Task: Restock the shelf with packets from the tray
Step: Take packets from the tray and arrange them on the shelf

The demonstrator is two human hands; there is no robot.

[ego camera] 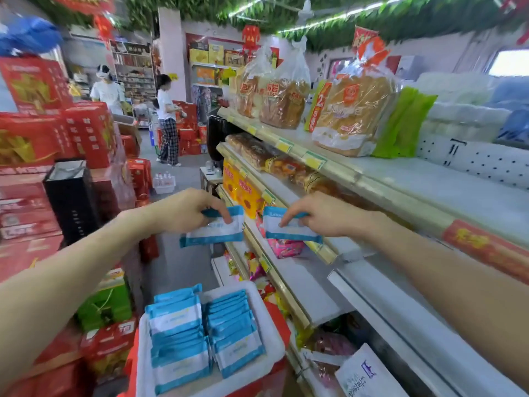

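Carrying two packets up from the tray toward the shelf, that is the step I judge to be in hand: both arms reach forward in a shop aisle, each with one blue-and-white packet. My left hand (186, 209) pinches its packet (213, 229) by the top edge, thumb hidden behind and fingertips (227, 219) pressed together on the front, so the packet hangs in the air just beside the shelf edge (259, 242). My right hand (320, 214) pinches a second packet (289, 227) the same way, fingers curled close on its upper edge, and this one sits lower against the shelf front, above some pink sweets (287, 247); I cannot tell whether it already rests on the shelf board. Below my arms the white tray (274, 333) holds many more of the same packets (200, 330), standing in two rows, so the job is far from finished. Next, I judge, each packet needs to be slid inward onto a bare stretch of shelf and let go only once it is flat and stable, since a packet released at the lip could slip off
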